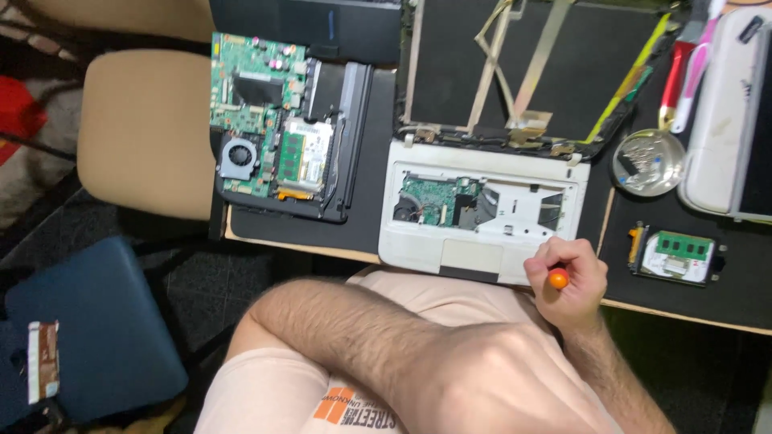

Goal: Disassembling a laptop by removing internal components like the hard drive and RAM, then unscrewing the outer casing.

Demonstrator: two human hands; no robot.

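- Worktop: black mat, carrying everything beyond our fingers.
- White laptop base: opened, green board exposed inside; its near right corner lies directly under our right fingers.
- Detached screen panel: just past the base, farther from the fingers.
- Second dismantled chassis: green board and fan, well left of the fingers.
- Left forearm: crosses our lap; left hand hidden, so we cannot tell its fingers.
- Right hand: fingers curled tight around a screwdriver.
- Metal dish: screws, beyond-right of the fingers.
- Drive with memory stick: just right.
- Screwdriver: orange handle end showing.
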